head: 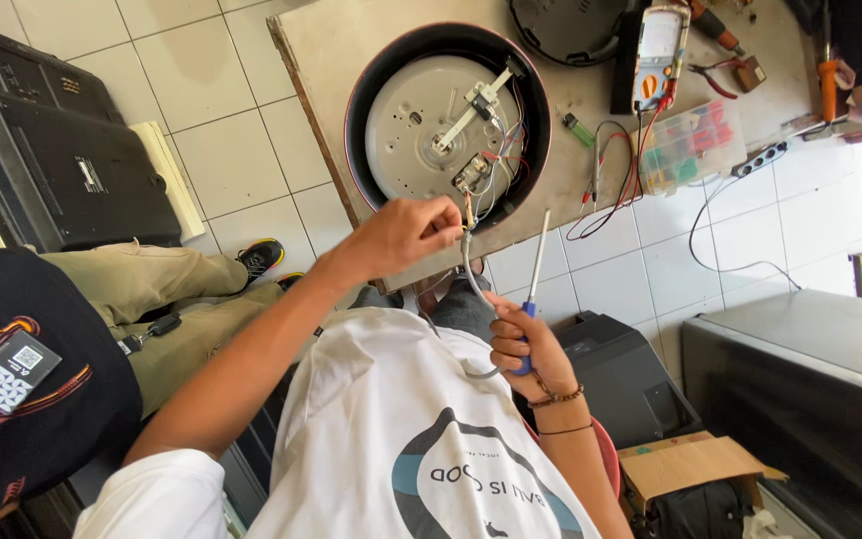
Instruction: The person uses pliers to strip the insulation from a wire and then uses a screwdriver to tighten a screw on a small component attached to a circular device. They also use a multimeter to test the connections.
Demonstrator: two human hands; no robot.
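Left hand [401, 235]: grip pinched on the grey cable [471, 284] right at the counter's near edge, where the wire ends meet the appliance.
Right hand [526, 344]: grip clenched round a blue-handled screwdriver [536, 269], shaft pointing up toward the counter [351, 40].
Appliance [448, 120]: round, flipped over, base open, wires showing, sitting close to the near edge.
Room: pretty tight, open tile floor off the left edge.
Clear box [690, 145]: full of small coloured bits, right of the appliance.
Multimeter [655, 45]: yellow-edged, further back, red leads trailing.
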